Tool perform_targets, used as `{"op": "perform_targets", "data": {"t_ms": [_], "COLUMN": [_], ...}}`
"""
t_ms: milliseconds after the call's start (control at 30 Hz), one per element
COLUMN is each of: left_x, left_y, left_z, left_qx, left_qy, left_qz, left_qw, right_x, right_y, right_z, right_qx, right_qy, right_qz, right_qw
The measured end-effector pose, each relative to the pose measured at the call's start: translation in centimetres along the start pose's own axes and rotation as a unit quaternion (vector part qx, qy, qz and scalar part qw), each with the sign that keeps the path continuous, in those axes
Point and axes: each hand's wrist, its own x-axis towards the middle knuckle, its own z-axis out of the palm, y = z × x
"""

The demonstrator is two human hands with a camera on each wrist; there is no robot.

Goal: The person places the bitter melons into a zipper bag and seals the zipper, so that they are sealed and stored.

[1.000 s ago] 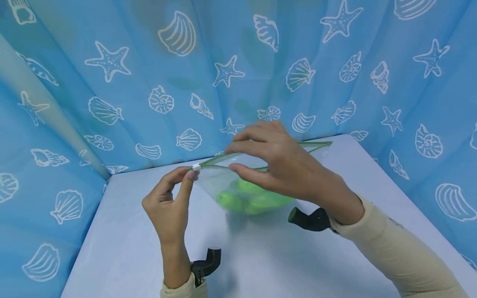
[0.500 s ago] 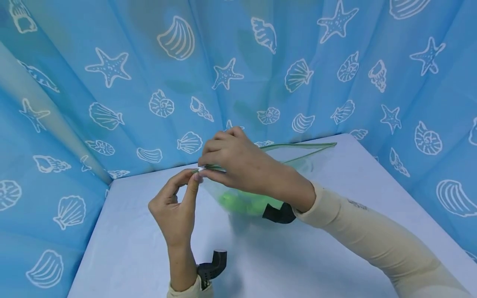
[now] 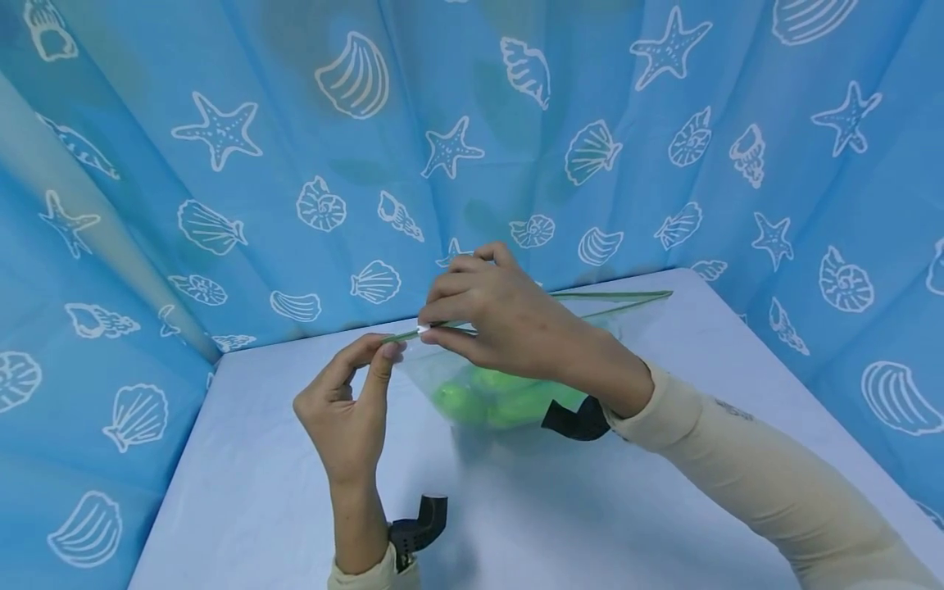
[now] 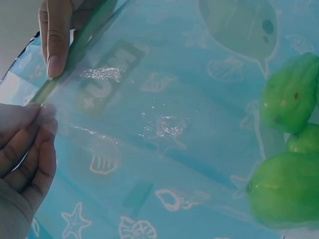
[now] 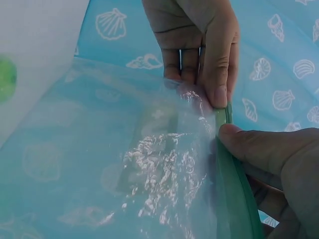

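Note:
A clear slider bag [image 4: 149,119] with a green zip edge [image 5: 227,169] hangs between the hands, several smooth or ribbed green fruits [image 3: 509,401] in its bottom. My left hand [image 3: 342,418] pinches the left end of the zip edge between thumb and fingers. Just to the right, my right hand [image 3: 501,315] pinches the white slider [image 3: 424,329] with thumb and index finger. Left of the slider the edge runs as one line; to its right the two green strips spread apart. Fingers of the right hand hide the strips near the slider.
A white-covered table [image 3: 295,483] lies underneath. Behind and at both sides hangs a blue curtain [image 3: 442,205] printed with shells and starfish. Black camera mounts [image 3: 420,528] sit on both wrists, the right one overlapping the bag's bottom.
My right hand came left to the bag's end, took hold of the slider, and has pulled it a little rightward along the edge. The left hand keeps its pinch.

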Motion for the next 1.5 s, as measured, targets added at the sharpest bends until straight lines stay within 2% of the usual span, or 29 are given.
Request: {"op": "perform_targets", "data": {"t_ms": [667, 967, 1500], "left_x": [0.0, 0.0, 0.0], "left_y": [-0.3, -0.3, -0.3], "left_z": [-0.3, -0.3, -0.4], "left_qx": [0.014, 0.004, -0.002], "left_qy": [0.012, 0.011, 0.012], "left_qz": [-0.007, -0.001, -0.005], "left_qw": [0.9998, 0.9999, 0.9999], "right_x": [-1.8, -2.8, -4.1], "right_y": [1.2, 1.7, 2.1], "right_z": [-1.2, -1.7, -2.4], "right_qx": [0.000, 0.005, 0.004], "right_qy": [0.008, 0.024, 0.026], "right_qz": [0.018, 0.017, 0.027], "right_qw": [0.9998, 0.9995, 0.9993]}}
